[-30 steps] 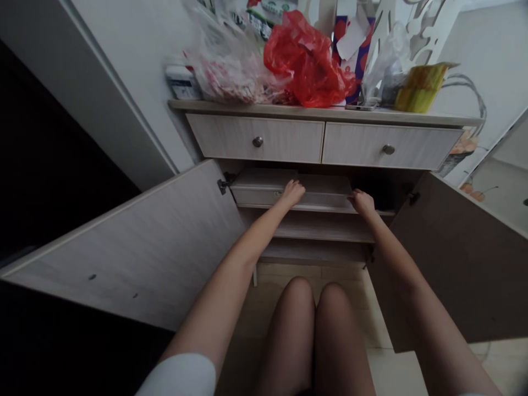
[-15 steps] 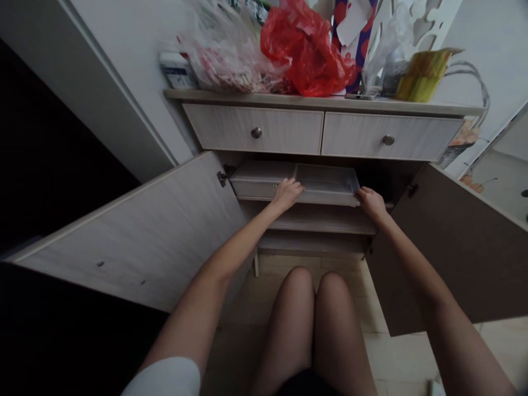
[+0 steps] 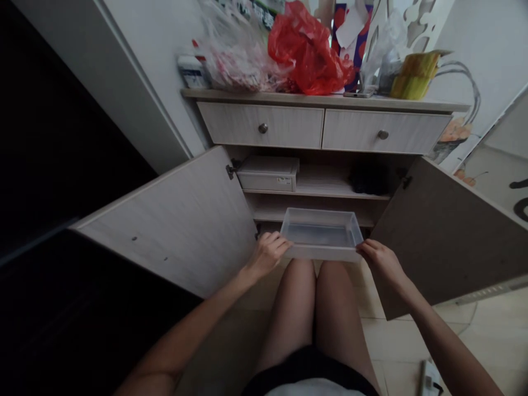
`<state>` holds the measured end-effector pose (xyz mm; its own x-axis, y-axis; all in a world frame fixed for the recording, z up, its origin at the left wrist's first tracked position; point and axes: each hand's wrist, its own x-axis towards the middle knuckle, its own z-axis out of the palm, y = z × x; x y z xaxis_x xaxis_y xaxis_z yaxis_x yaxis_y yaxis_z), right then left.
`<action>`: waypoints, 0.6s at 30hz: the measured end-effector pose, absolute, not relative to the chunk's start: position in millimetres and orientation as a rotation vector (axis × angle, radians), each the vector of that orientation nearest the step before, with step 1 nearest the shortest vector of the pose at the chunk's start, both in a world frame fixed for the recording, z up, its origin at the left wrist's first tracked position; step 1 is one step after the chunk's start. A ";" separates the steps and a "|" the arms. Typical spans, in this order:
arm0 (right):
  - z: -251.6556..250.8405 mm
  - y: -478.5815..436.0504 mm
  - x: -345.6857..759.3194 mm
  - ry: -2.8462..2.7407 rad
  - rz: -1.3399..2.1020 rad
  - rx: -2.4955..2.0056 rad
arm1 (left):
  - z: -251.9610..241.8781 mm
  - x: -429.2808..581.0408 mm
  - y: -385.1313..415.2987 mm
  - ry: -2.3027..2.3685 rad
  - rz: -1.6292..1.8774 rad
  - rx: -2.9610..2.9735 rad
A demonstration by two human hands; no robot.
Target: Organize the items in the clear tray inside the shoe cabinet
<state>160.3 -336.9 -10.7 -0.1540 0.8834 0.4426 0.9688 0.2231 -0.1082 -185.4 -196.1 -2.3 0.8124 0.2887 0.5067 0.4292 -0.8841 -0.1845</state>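
A clear plastic bin [image 3: 319,252], rectangular and with nothing visible inside, is held level above my knees in front of the open cabinet. My left hand [image 3: 270,250] pinches its near left corner, thumb and fingers closed on the rim. At the near right corner, my right hand [image 3: 379,257] grips the rim in the same way. Behind it, on the upper shelf, a white drawer box [image 3: 267,175] with a small label stands at the left. Something dark [image 3: 369,179] lies at the right of that shelf, too dim to make out.
Two cabinet doors, left [image 3: 185,225] and right [image 3: 449,236], swing out on either side. Two closed drawers with round knobs sit above. A red plastic bag [image 3: 307,52], a clear bag [image 3: 243,63] and a yellow packet [image 3: 414,77] crowd the top. A power strip [image 3: 429,378] lies on the floor.
Both hands have drawn the clear plastic bin off the upper shelf, toward me and down. The shelf beside the white drawer box now shows bare wood.
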 end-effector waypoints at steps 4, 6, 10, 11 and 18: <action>-38.3 -348.4 152.6 -2.142 -0.202 -1.823 | -39.7 -193.2 -208.6 -0.611 -0.714 -2.768; -46.2 -348.4 150.3 -2.176 -0.156 -1.873 | -54.1 -195.2 -209.9 -0.641 -0.757 -2.835; -47.6 -346.6 148.0 -2.252 -0.108 -1.903 | -74.4 -194.4 -208.3 -0.856 -0.965 -3.030; -46.4 -346.3 148.3 -2.275 -0.106 -1.906 | -78.4 -192.7 -207.0 -0.996 -1.069 -3.042; -27.6 -324.1 170.3 -2.335 0.141 -1.860 | -100.9 -177.2 -200.0 -2.463 -1.453 -3.017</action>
<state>170.3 -324.1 -27.6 -0.2182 0.9740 0.0609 0.9596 0.2255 -0.1683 -177.2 -200.0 -100.9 0.2772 0.9538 -0.1160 0.3596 0.0090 0.9331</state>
